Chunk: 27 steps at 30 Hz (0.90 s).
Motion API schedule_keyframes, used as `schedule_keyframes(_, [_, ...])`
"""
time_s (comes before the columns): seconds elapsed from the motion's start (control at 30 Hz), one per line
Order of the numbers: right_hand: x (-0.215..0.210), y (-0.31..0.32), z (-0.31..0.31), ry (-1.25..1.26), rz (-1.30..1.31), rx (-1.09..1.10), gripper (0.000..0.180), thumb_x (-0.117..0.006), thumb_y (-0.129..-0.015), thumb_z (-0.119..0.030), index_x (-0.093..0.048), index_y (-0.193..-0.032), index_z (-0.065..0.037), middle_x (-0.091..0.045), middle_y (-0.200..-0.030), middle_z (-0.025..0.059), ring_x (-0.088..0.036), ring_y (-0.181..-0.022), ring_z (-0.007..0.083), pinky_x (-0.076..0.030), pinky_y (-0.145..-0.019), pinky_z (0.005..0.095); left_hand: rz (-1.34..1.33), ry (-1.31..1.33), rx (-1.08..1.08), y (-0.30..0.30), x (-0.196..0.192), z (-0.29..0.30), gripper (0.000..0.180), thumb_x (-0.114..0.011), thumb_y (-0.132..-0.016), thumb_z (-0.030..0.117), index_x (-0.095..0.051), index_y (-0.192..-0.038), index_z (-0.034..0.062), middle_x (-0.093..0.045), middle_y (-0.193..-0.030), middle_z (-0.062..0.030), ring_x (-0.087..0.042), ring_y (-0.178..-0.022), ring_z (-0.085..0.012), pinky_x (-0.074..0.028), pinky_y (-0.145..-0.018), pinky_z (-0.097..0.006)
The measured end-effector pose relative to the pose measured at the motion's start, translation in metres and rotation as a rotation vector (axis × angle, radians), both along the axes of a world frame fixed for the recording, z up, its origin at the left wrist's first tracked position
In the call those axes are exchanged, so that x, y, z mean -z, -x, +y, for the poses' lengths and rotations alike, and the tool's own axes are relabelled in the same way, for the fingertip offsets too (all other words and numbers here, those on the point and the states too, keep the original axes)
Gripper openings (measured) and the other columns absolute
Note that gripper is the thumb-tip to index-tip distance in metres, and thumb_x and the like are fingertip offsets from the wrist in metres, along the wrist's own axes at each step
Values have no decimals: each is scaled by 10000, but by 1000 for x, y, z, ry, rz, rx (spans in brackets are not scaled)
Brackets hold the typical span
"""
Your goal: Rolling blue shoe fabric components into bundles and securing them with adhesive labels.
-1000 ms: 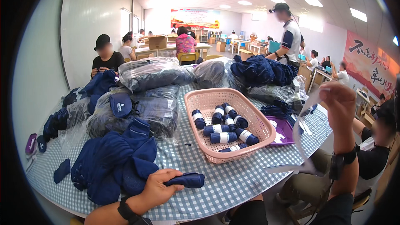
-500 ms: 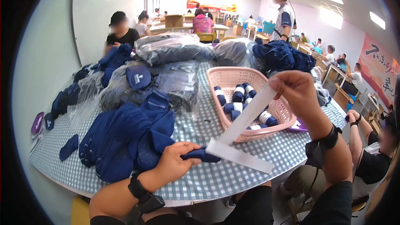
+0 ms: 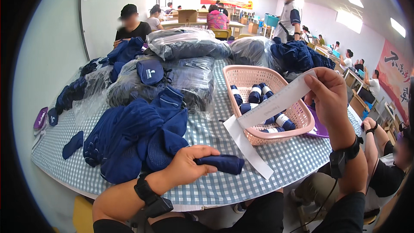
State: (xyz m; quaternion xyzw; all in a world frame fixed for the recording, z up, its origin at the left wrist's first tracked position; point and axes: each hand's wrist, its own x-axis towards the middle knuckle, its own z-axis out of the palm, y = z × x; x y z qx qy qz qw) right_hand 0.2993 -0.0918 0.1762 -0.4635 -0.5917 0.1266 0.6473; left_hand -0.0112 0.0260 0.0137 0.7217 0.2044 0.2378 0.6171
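The left hand [image 3: 189, 165] grips one end of a dark-blue cloth roll [image 3: 222, 164], its long axis running left to right, free end pointing right. Just beyond that end hangs the bent tail of a white paper strip [image 3: 280, 103], pinched higher up by the right hand [image 3: 333, 99], before a pink basket [image 3: 302, 126] on the counter [image 3: 207, 193].

Table [image 3: 189, 208]: checked cloth [image 3: 207, 131] | pink basket [image 3: 297, 123] | navy fabric pile [image 3: 129, 131] | bagged bundles [image 3: 194, 80] | purple tray [image 3: 320, 127]
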Motion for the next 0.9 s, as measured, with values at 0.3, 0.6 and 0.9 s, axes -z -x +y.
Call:
schedule_keyframes(0.3, [4, 43, -21, 99, 117, -217, 154, -718, -917, -85, -663, -987, 41, -707, -860, 112, -631, -574, 95, -519, -487, 203, -126, -153, 208, -2, 4, -6, 429, -849, -717, -41, -732, -1121, 40, -538, -1386, -168, -570, -1207, -220, -488, -998, -307])
schedule_keyframes(0.6, [7, 79, -28, 179, 78, -266, 135, -716, -916, -60, -669, -973, 53, -702, -851, 99, -647, -601, 92, -527, -498, 199, -133, -245, 104, -1, -1, -4, 433, -839, -760, 46, -708, -1172, 54, -570, -1337, -156, -599, -1191, -246, -484, -1000, -332])
schedule_keyframes(0.9, [7, 54, -11, 93, 38, -59, 152, -696, -930, -86, -659, -984, 52, -704, -818, 114, -624, -548, 93, -493, -474, 197, -114, -228, 74, -3, 4, 2, 415, -818, -782, 35, -686, -1173, -2, -668, -1183, -106, -642, -1074, -179, -487, -953, -284])
